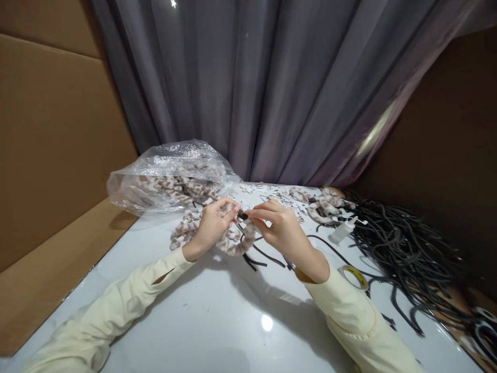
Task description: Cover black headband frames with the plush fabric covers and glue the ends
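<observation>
My left hand [213, 224] is closed on a fluffy white-and-brown spotted tube [235, 247], which curves into a ring below the fingers. A short black end piece [243, 214] sticks out between the two hands. My right hand [280, 228] pinches at that black piece with thumb and fingertips; exactly what lies in the pinch is partly hidden. More fluffy spotted tubes [182, 230] lie on the table just left of and behind my left hand. Several short black cords [267, 255] lie under and beside the ring.
A clear plastic bag [132, 178] of spotted tubes stands back left. Small metal-looking bits [252, 192] are scattered behind the hands. At right are fluffy pieces [328, 204], a white squeeze bottle [342, 231], a tape roll [354, 277] and a large heap of black cords [404, 248]. Cardboard walls [50, 140] flank the white table.
</observation>
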{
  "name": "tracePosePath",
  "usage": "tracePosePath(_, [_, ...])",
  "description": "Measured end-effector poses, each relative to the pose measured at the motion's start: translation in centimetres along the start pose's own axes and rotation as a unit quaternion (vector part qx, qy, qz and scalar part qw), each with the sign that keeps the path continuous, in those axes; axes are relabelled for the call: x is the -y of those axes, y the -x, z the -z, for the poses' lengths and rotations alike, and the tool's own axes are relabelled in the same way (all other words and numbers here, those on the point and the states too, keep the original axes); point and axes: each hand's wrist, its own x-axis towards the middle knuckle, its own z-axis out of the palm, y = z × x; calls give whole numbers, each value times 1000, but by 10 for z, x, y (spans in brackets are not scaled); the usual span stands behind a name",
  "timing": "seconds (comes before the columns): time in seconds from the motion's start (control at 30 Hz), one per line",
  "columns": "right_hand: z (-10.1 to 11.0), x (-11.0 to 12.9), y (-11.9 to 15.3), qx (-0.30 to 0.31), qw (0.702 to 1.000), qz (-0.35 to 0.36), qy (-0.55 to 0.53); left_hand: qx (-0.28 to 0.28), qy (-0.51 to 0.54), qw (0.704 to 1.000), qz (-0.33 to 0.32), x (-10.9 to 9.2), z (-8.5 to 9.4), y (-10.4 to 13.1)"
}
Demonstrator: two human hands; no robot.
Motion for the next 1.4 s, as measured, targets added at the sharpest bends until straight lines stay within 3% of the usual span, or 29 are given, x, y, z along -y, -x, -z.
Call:
tracePosePath(0.57, [-2, 0, 1, 29, 999, -3, 13, 1, 13, 1000, 5, 1, -2, -1])
tracePosePath(0.7, [-1, 6, 1, -17, 1000, -3, 17, 5, 56, 998, 35, 2, -3, -2])
tracePosePath(0.8, [1, 16, 3, -43, 998, -39, 12, 3, 149, 984, 95, 3, -3, -5])
tracePosePath(0.93, [-5, 27, 8, 73, 985, -154, 3, 2, 320, 924, 210, 8, -2, -10])
tracePosePath(1.03, [-20, 27, 8, 135, 970, -199, 24, 14, 351, 907, 233, 11, -3, -11])
tracePosePath(1.23, [-51, 14, 5, 134, 959, -246, -42, 17, 330, 920, 209, 10, -9, -5])
tracePosePath(1.4, [-60, 9, 6, 119, 959, -254, -50, 18, 178, 977, 119, 9, -9, -2])
